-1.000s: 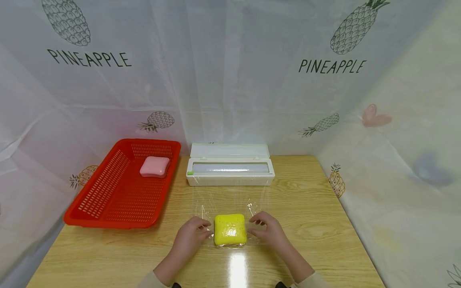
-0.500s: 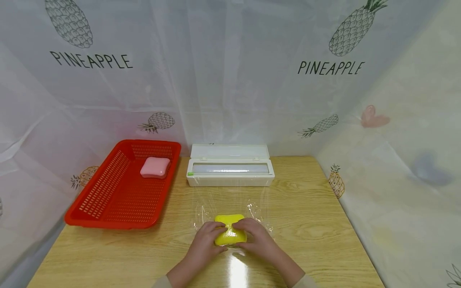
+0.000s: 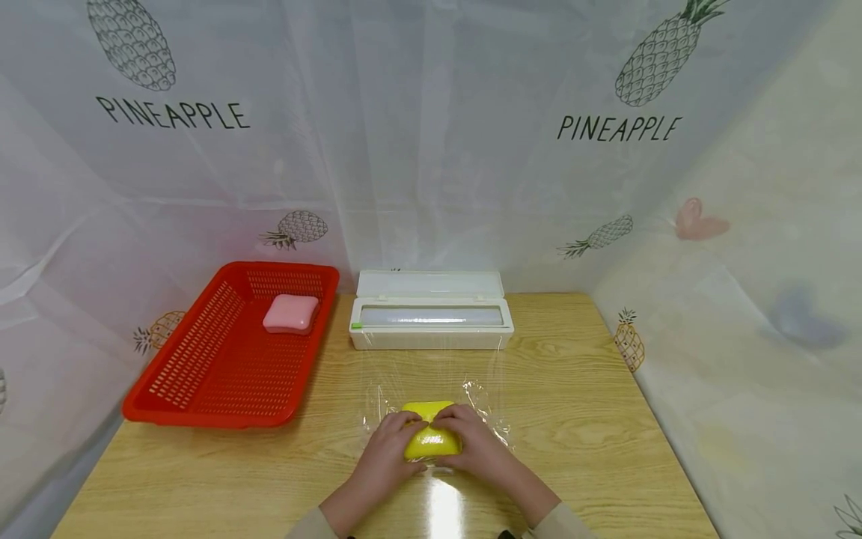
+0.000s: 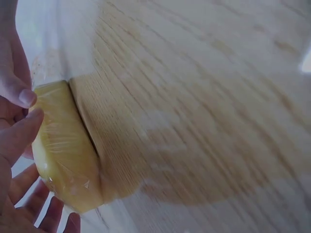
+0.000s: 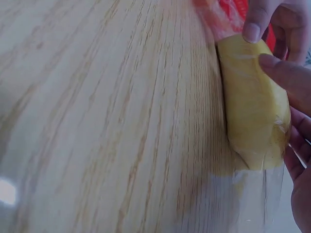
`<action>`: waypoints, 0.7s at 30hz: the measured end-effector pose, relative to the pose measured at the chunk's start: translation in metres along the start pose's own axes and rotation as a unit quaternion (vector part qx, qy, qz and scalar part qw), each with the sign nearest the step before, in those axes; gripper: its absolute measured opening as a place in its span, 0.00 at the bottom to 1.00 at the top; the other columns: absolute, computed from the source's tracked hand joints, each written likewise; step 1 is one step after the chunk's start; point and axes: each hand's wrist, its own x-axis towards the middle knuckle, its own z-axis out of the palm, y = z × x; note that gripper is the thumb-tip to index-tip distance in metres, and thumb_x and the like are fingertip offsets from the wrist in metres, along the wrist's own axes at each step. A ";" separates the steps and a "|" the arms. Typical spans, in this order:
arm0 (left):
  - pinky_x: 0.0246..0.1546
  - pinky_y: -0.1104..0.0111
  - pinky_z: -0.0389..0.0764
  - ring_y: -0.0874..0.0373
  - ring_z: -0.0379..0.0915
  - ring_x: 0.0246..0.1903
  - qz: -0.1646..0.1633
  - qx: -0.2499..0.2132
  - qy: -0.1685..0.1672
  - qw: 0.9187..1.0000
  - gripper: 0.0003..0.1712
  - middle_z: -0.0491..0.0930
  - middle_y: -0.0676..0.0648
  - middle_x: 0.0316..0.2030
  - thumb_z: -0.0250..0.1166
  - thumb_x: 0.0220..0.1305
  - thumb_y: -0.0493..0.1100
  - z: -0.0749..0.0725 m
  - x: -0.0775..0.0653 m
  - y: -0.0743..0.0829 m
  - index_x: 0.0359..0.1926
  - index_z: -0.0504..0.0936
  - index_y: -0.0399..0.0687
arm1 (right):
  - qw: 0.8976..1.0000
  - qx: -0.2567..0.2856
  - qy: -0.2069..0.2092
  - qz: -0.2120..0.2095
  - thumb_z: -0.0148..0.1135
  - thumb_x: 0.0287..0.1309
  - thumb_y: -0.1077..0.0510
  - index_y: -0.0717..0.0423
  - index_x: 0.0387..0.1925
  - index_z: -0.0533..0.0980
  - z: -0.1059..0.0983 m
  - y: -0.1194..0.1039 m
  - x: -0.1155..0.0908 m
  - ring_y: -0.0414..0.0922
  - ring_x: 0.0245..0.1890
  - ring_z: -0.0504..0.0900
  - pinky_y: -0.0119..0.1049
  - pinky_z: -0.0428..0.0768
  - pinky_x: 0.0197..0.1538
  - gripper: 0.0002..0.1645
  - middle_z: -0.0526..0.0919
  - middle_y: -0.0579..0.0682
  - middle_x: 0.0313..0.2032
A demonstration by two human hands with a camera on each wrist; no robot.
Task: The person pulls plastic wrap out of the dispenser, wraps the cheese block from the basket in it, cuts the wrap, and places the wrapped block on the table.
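Note:
A yellow sponge [image 3: 432, 445], covered in clear cling film [image 3: 486, 410], lies on the wooden table in front of the person. My left hand [image 3: 387, 451] holds its left side, and my right hand [image 3: 477, 446] holds the right side. On top, the forefingers nearly meet; both thumbs are along the near side. In the left wrist view, film creases show on the near face of the sponge [image 4: 68, 145], with thumb tips at its edge. The right wrist view shows film trailing out flat from one end of the sponge [image 5: 255, 102]. The sponge's underside is hidden.
Behind the hands stands a white cling film box [image 3: 431, 340], its lid raised, with film running from it toward the sponge. A red plastic basket [image 3: 304, 382] at the left holds a pink sponge [image 3: 291, 312]. A pineapple-print sheet [image 3: 431, 165] hangs around the wooden table [image 3: 586, 419].
Both hands came inward from beside the yellow sponge onto it, bringing the side film with them. Since half a second ago, the fingertips have drawn slightly closer together on top.

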 end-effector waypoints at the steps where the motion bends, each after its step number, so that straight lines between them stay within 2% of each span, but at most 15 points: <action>1: 0.57 0.57 0.72 0.52 0.67 0.54 0.000 -0.002 0.000 1.000 0.37 0.74 0.51 0.53 0.81 0.42 0.49 0.000 0.000 0.000 0.55 0.80 0.45 | 1.000 0.002 -0.005 0.004 0.79 0.43 0.52 0.54 0.50 0.81 0.000 0.000 0.001 0.42 0.53 0.69 0.39 0.73 0.58 0.30 0.74 0.40 0.51; 8: 0.54 0.56 0.73 0.52 0.68 0.52 0.009 0.008 0.005 1.000 0.35 0.75 0.51 0.50 0.81 0.40 0.51 0.002 0.000 -0.002 0.52 0.80 0.46 | 1.000 -0.022 -0.015 -0.004 0.79 0.43 0.53 0.54 0.47 0.82 0.002 0.003 0.004 0.42 0.51 0.72 0.39 0.73 0.57 0.27 0.75 0.41 0.47; 13: 0.53 0.57 0.73 0.54 0.69 0.50 0.020 0.024 0.016 0.999 0.35 0.75 0.53 0.48 0.83 0.35 0.51 0.001 0.001 -0.003 0.46 0.76 0.51 | 0.999 -0.049 -0.019 -0.012 0.78 0.43 0.52 0.52 0.46 0.82 -0.001 0.004 0.009 0.40 0.48 0.73 0.36 0.74 0.54 0.25 0.77 0.40 0.46; 21: 0.57 0.50 0.70 0.49 0.67 0.55 0.027 0.043 -0.003 0.999 0.38 0.73 0.52 0.51 0.84 0.35 0.48 -0.005 0.003 -0.001 0.49 0.74 0.52 | 0.999 -0.035 -0.032 -0.007 0.75 0.46 0.52 0.52 0.46 0.82 -0.010 0.005 0.017 0.39 0.47 0.75 0.35 0.76 0.52 0.23 0.79 0.38 0.44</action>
